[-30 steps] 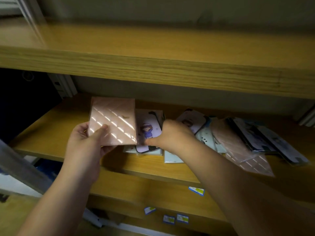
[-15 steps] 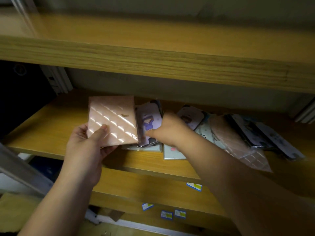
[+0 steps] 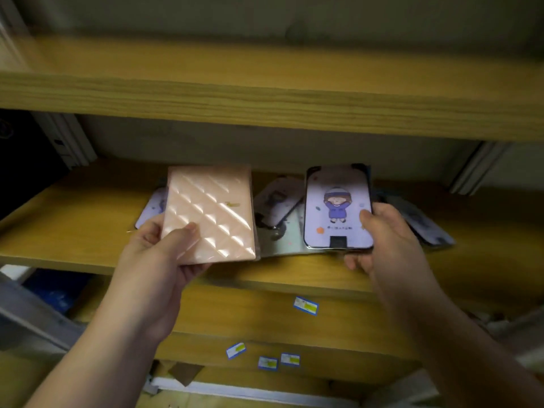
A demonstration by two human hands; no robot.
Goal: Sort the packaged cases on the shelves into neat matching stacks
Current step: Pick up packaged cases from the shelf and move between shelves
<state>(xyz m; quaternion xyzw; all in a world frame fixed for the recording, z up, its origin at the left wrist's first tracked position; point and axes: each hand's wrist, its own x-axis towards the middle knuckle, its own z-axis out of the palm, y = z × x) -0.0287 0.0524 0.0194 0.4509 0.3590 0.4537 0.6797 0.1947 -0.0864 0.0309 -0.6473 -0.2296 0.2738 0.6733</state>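
My left hand (image 3: 164, 254) grips a pink quilted packaged case (image 3: 210, 213), thumb on its front, held upright above the middle shelf (image 3: 73, 219). My right hand (image 3: 385, 240) holds a lilac case (image 3: 337, 206) printed with a cartoon girl in a hat, lifted off the pile and facing me. Behind the two lies a loose pile of cartoon cases (image 3: 276, 201); one lilac case (image 3: 153, 210) peeks out left of the pink case, and more dark-edged cases (image 3: 424, 225) spread to the right behind my right hand.
An upper wooden shelf (image 3: 265, 98) overhangs closely above the pile. A lower shelf edge (image 3: 265, 316) carries small blue and yellow labels (image 3: 306, 305). Metal uprights (image 3: 73, 142) stand at both back corners. Bare wood lies on the middle shelf's left and far right.
My right hand pulled the cartoon-girl case out of the pile, lifted it and moved it rightward, turning it upright. The pink case in my left hand stayed nearly still.
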